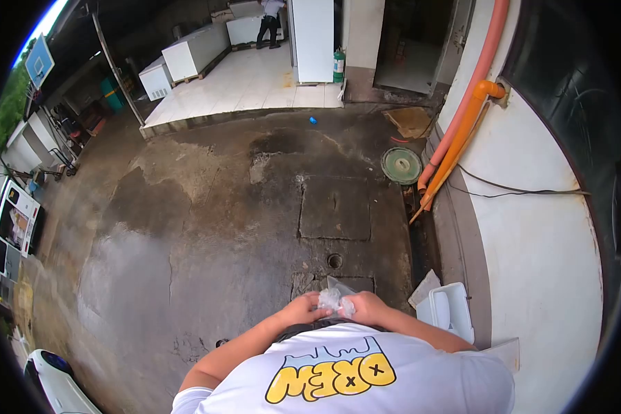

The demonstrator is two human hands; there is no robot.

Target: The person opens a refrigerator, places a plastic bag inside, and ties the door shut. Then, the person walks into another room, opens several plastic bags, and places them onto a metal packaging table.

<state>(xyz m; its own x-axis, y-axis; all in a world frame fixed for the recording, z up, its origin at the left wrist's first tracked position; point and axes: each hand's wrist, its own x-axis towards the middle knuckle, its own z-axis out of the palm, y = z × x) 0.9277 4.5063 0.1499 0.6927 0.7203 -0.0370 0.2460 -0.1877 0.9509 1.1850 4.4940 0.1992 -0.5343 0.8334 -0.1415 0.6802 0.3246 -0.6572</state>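
Note:
In front of my waist, both hands hold a crumpled clear plastic bag point(330, 298). My left hand point(303, 309) is closed on the bag's left side, with its fingertips against the bunched plastic. My right hand point(368, 308) grips the other side, its fingers curled round the gathered film. A thin, see-through part of the bag sticks up between the hands. Whether anything is inside it, I cannot tell. Below the hands shows the white shirt point(421, 372) with yellow lettering.
Wet concrete floor point(221, 207) spreads ahead, with a small drain hole point(334, 261). At right are a white bin point(464, 307), orange pipes point(462, 131) and a round green cover point(401, 165). White chest freezers point(196, 52) and a person point(269, 24) are on a tiled platform; vehicles stand left.

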